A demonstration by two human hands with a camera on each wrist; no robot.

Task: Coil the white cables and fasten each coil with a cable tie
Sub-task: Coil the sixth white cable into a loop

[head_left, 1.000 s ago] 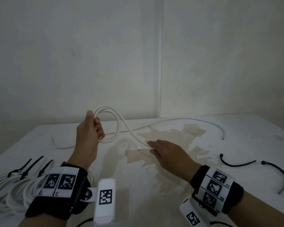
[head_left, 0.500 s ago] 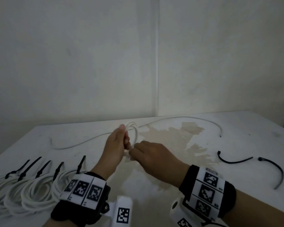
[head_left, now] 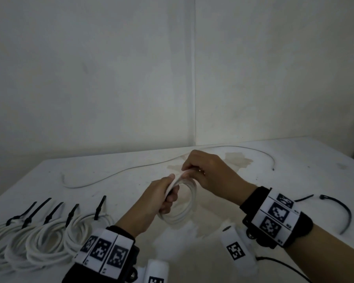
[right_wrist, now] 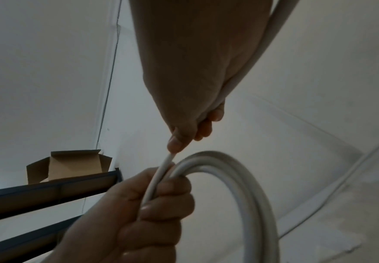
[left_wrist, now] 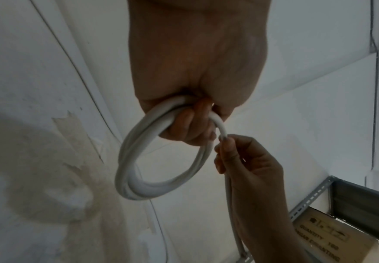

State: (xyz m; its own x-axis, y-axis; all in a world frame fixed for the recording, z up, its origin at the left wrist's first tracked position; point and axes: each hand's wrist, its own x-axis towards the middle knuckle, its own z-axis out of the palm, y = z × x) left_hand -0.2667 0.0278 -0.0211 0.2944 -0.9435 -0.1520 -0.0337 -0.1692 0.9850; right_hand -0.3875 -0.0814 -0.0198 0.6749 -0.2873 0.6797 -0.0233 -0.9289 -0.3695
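Note:
My left hand (head_left: 163, 199) grips a white cable coil (head_left: 184, 213) of a few loops, held above the table's middle; the loops (left_wrist: 134, 170) hang below its curled fingers (left_wrist: 190, 124). My right hand (head_left: 208, 172) pinches the free strand of that cable (right_wrist: 166, 167) at the top of the coil, right beside the left thumb. The same strand (right_wrist: 271, 35) runs back along my right palm. A loose white cable (head_left: 119, 173) lies along the table's far side. Two black cable ties (head_left: 341, 209) lie at the right.
Several tied white coils (head_left: 41, 240) with black ties standing up sit at the left front of the white table (head_left: 294, 160). A stained patch (head_left: 237, 160) marks the tabletop. A cardboard box (right_wrist: 69, 165) and dark metal rails (right_wrist: 49, 192) stand off to the side.
The right hand left the tabletop and came up to the coil at the left hand. The coil gained a loop, and the left hand shifted toward the middle.

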